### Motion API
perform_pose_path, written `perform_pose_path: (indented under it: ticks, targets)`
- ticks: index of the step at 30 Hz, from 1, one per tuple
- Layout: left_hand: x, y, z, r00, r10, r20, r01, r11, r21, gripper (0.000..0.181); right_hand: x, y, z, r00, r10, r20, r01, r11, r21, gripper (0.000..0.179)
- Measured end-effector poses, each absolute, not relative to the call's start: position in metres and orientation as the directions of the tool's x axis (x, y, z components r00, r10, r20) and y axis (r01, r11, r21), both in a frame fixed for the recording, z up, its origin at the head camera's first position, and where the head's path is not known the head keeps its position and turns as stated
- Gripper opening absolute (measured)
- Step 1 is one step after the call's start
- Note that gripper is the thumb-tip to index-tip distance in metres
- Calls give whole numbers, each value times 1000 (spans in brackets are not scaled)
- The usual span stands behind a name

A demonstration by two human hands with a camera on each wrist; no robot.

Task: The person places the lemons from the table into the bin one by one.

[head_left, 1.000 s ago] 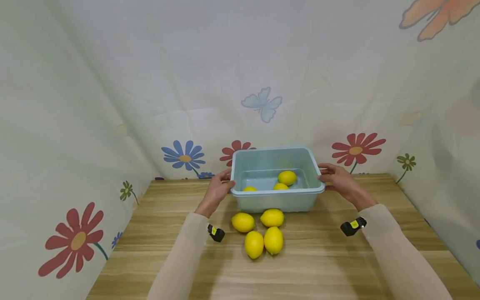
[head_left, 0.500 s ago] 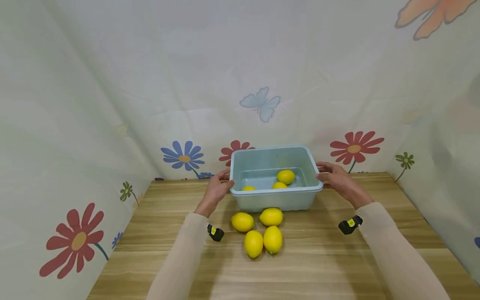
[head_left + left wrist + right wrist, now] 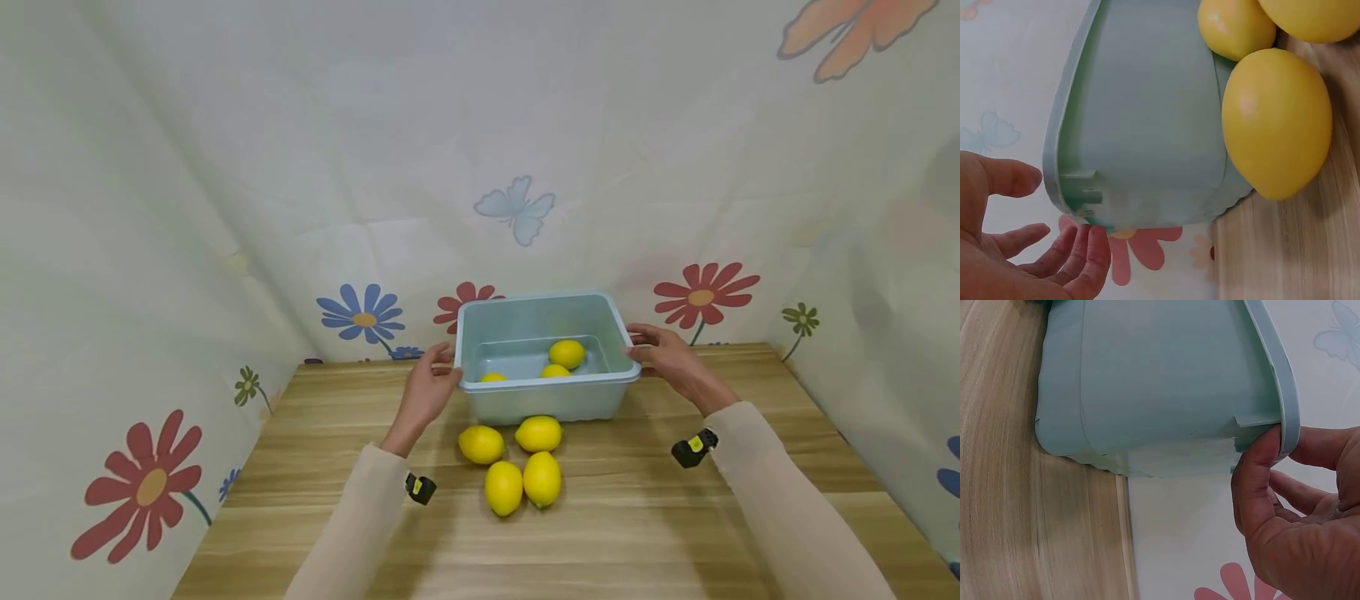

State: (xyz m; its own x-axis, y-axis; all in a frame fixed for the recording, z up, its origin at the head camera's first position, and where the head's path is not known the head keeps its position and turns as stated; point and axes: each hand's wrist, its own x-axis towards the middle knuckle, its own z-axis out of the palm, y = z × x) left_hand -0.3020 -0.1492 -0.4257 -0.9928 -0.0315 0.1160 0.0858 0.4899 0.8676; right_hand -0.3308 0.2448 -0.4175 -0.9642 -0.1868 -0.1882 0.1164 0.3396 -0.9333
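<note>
A pale blue-green plastic bin (image 3: 547, 406) sits at the back of the table, with 3 lemons (image 3: 566, 354) visible inside; its front wall partly hides two of them. My right hand (image 3: 675, 364) pinches the bin's right rim between thumb and fingers, clearly seen in the right wrist view. Beside the left rim, my left hand (image 3: 424, 393) has loosened. In the left wrist view its thumb (image 3: 1016, 177) stands just off the rim, and its loosely bent fingers lie by the corner; whether they touch it I cannot tell. Several lemons (image 3: 503, 488) lie in front of the bin.
The wood-grain table (image 3: 600, 542) runs back to a pale curtain (image 3: 390, 125) printed with flowers and butterflies, which also hangs on both sides. A black device (image 3: 693, 448) with a yellow mark is worn on each wrist.
My left hand has let go of the bin's left rim and drawn slightly to the left. The right hand keeps its grip. The bin and lemons stay put as the head view shifts a little.
</note>
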Motion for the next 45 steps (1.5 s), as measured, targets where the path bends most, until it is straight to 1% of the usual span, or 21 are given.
perform_pose_path:
  ticks: [5, 9, 13, 15, 19, 23, 28, 32, 39, 45]
  targets:
    - [-286, -149, -425, -968, 38, 250, 229, 554, 801, 53, -331, 245, -418, -967, -181, -180, 111, 338, -934, 64]
    - [-271, -147, -427, -930, 101, 353, 331, 647, 687, 51, -331, 245, -418, -967, -185, -173, 104, 333, -937, 64]
    - [-252, -143, -429, -908, 144, 393, 359, 749, 557, 50, -333, 245, -419, -967, -182, -180, 112, 333, -936, 64]
    - [-243, -140, -432, -898, 160, 410, 371, 776, 510, 49, -333, 245, -420, -966, -181, -183, 115, 333, -936, 64]
    - [-227, -138, -436, -876, 212, 433, 406, 808, 427, 50, -332, 243, -420, -966, -179, -184, 119, 326, -938, 64]
    - [-214, -135, -440, -848, 292, 443, 467, 806, 363, 52, -332, 243, -419, -966, -175, -189, 124, 327, -937, 64]
    - [-202, -131, -449, -823, 396, 408, 529, 797, 292, 54, -332, 244, -418, -966, -169, -196, 129, 344, -930, 65]
    - [-195, -128, -457, -828, 457, 325, 542, 800, 256, 55, -331, 244, -417, -965, -171, -197, 128, 348, -929, 65]
    - [-188, -123, -470, -836, 520, 173, 548, 807, 223, 59, -331, 243, -419, -964, -183, -194, 127, 327, -936, 64]
    - [-189, -121, -484, -826, 555, 102, 563, 799, 212, 63, -330, 243, -418, -966, -185, -181, 115, 318, -941, 64]
